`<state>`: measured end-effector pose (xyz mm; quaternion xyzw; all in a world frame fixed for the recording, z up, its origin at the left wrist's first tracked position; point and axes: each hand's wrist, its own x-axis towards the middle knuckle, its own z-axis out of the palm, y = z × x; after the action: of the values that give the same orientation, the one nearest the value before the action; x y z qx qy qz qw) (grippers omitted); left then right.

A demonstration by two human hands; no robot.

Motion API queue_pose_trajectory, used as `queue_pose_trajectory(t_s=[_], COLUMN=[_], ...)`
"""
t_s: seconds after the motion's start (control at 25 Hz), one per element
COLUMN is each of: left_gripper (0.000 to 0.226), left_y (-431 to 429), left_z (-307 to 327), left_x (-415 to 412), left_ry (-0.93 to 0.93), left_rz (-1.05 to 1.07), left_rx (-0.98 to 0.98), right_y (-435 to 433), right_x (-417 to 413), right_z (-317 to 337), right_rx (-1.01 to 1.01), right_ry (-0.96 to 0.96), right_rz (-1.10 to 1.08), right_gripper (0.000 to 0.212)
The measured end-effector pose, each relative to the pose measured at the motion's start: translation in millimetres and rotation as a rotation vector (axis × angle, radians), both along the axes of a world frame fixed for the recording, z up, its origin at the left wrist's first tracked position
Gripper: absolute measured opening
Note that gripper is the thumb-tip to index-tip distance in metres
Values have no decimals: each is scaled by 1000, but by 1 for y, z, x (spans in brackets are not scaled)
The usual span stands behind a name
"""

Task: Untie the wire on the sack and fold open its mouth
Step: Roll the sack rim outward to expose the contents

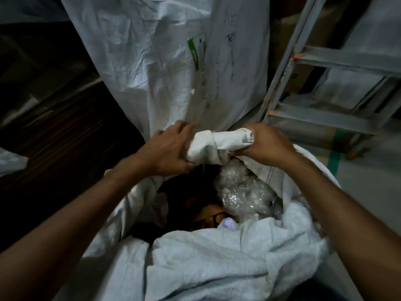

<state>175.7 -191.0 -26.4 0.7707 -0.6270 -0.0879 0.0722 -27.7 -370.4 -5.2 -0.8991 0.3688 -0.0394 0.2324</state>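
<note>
White woven sack (206, 257) gapes open; at twelve o'clock I see left hand (171, 148) and right hand (267, 144) clenching its rolled rim (219, 146).

White woven plastic sack (217, 257): plain, its interior shadowed black. Inside it are clear, glinting crinkled plastic film (243, 192) and a tan-brown piece with black marks (209, 217). Second white sack (141, 61) behind: green printed panel (196, 53), dark handwriting. Grey metal ladder (338, 59) with orange ties (296, 57); pale grey floor (368, 181) with green tape stripe (335, 155).

dim storeroom, big white woven sacks (152, 61), metal ladder (325, 88), cardboard boxes (303, 77), taped floor (368, 181)
</note>
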Motion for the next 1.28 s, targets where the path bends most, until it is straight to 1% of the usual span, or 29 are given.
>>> queue_pose_trajectory(t_s=[0.04, 0.08, 0.12, 0.16, 0.2, 0.24, 0.28, 0.32, 0.4, 0.44, 0.48, 0.56, 0.6, 0.64, 0.68, 0.72, 0.76, 0.8, 0.88, 0.92, 0.96, 1.0, 1.04, 1.08, 1.12, 1.16, 1.2, 1.24, 1.28], left_gripper=[111, 114, 108, 97, 83, 71, 62, 56, 53, 54, 56, 58, 57, 54, 52, 54, 57, 64, 98, 108, 107, 97, 83, 67, 54, 46, 45, 45, 42], left_y=[-10, -23, -39, -54, -69, -82, -93, -101, -112, -116, -118, -124, -127, -128, -128, -127, -124, -121, -115, -116, -121, -129, -137, -145, -154, -159, -167, -174, -182], left_z=[0, 1, -1, -3, -5, -4, -4, -1, 1, 0, 0, -6, -10, -13, -14, -14, -14, -14, -13, -15, -23, -30, -35, -36, -33, -24, -14, -5, 1], left_x=[-17, -36, -52, -63, -67, -64, -55, -43, -21, -14, -8, -5, -5, -6, -8, -13, -16, -19, -40, -55, -70, -82, -89, -91, -87, -84, -79, -73, -71], left_ry=[-121, -192, -226, -235, -216, -182, -135, -65, 129, 228, 321, 459, 517, 563, 600, 615, 564, 429, 33, -164, -291, -345, -375, -394, -397, -389, -383, -366, -312], left_rz=[-45, -100, -141, -173, -211, -245, -270, -288, -316, -335, -354, -338, -278, -194, -117, -72, -69, -108, -293, -382, -444, -481, -502, -527, -540, -520, -489, -457, -415], left_rx=[-91, -158, -202, -230, -239, -225, -193, -142, -44, -26, -8, 75, 128, 169, 198, 203, 164, 91, -97, -153, -192, -214, -229, -239, -214, -153, -74, 6, 119], right_y=[-2, -7, -13, -16, -20, -21, -19, -11, 18, 34, 43, 38, 28, 16, 6, -3, -11, -20, -36, -44, -51, -55, -58, -58, -52, -41, -24, -7, 6], right_x=[2, 3, 3, 2, 0, -2, -5, -10, -27, -36, -45, -61, -65, -67, -67, -67, -64, -62, -61, -62, -63, -65, -67, -70, -75, -80, -86, -91, -95], right_z=[3, 4, 2, 3, 5, 6, 6, 2, -18, -26, -35, -55, -60, -60, -56, -50, -43, -37, -27, -25, -23, -20, -18, -16, -17, -20, -25, -31, -37], right_rx=[98, 186, 274, 346, 389, 365, 243, 42, -396, -522, -578, -588, -583, -562, -516, -429, -306, -181, 135, 312, 471, 582, 597, 502, 314, 75, -97, -149, -111], right_ry=[4, -3, -6, -7, -23, -48, -49, -21, -33, -39, -9, 134, 174, 174, 146, 113, 95, 97, 141, 147, 130, 110, 108, 140, 232, 371, 470, 488, 435], right_rz=[1, -2, -12, -29, -57, -89, -112, -131, -154, -145, -123, -146, -171, -181, -188, -197, -216, -243, -276, -254, -219, -202, -210, -229, -240, -258, -280, -307, -341], right_gripper=[35, 32, 32, 33, 38, 48, 59, 66, 74, 80, 89, 104, 103, 91, 71, 50, 36, 30, 32, 33, 34, 35, 40, 50, 66, 85, 102, 112, 113])
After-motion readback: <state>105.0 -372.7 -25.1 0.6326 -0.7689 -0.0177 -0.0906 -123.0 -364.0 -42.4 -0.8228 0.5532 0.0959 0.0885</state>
